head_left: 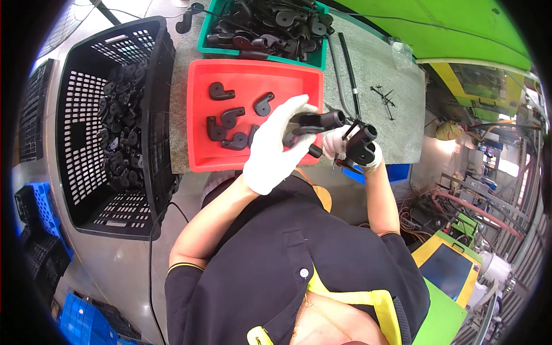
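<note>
My left hand (277,141), in a white glove, is closed around a black plastic elbow-shaped part (325,121) whose tubular end points right. Close beside it, my right hand (372,161), gloved as well, grips another black plastic part (361,144) with a round opening at its top. Thin dark strips stick out near the right hand's fingers; I cannot make out what they belong to. Beneath the left hand is a red tray (198,115) with several similar black parts (232,117) lying apart in it.
Behind the red tray, a green bin (202,31) is heaped with black parts. A tall black crate (77,190) on the left holds many more. On the grey tabletop (402,135) lie long dark rods (349,75) and a thin branched black piece (384,102). Green machinery (448,23) borders the right.
</note>
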The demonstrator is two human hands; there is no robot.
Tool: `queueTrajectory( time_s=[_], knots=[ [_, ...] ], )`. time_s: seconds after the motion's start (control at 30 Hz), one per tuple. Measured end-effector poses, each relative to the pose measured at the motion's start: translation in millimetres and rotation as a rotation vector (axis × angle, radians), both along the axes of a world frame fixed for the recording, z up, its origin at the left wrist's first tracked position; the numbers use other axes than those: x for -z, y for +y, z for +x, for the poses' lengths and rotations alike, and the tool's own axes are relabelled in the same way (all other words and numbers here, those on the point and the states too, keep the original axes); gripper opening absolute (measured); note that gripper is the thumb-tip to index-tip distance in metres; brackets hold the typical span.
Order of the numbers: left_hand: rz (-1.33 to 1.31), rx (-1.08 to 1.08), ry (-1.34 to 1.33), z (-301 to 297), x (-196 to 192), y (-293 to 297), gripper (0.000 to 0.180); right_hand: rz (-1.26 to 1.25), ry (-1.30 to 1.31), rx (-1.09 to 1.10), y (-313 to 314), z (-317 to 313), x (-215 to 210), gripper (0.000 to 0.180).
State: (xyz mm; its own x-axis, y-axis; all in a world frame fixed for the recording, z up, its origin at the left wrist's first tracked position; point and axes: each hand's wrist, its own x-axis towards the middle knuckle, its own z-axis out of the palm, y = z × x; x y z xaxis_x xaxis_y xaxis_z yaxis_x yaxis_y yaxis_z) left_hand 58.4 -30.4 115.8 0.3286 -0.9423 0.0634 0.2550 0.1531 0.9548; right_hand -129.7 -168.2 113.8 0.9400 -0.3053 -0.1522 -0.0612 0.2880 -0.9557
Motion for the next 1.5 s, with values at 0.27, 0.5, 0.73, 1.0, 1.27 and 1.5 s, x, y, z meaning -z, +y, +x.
queueTrajectory(
  time_s=[0.27, 0.5, 0.73, 1.0, 1.27, 1.5],
  knots=[
    [-0.314, -0.154, -0.244, -20.8, 12.1, 11.6, 0.079, 0.144, -0.029, 0.077, 14.9, -29.0, -16.7, 0.044],
    [-0.418, 0.027, -0.214, -35.6, 9.7, 17.6, 0.083, 0.088, 0.166, 0.156, 25.0, -60.4, -56.1, 0.04],
    [-0.382, 0.144, -0.032, -51.8, -2.8, 14.3, 0.057, 0.022, 0.22, 0.323, 48.7, -85.0, -80.4, 0.033],
    [-0.236, 0.156, -0.07, -47.7, 1.4, 2.7, 0.07, 0.095, 0.077, 0.291, 57.6, -87.9, -64.9, 0.062],
    [0.151, 0.375, 0.085, 15.1, 35.0, -5.6, 0.089, -0.46, 0.644, 0.264, 52.0, 24.8, -31.9, 0.018],
    [0.202, 0.006, 0.247, 44.1, 71.2, 1.2, 0.04, -1.04, 0.477, 0.314, 60.0, 92.7, 47.8, 0.016]
  ],
)
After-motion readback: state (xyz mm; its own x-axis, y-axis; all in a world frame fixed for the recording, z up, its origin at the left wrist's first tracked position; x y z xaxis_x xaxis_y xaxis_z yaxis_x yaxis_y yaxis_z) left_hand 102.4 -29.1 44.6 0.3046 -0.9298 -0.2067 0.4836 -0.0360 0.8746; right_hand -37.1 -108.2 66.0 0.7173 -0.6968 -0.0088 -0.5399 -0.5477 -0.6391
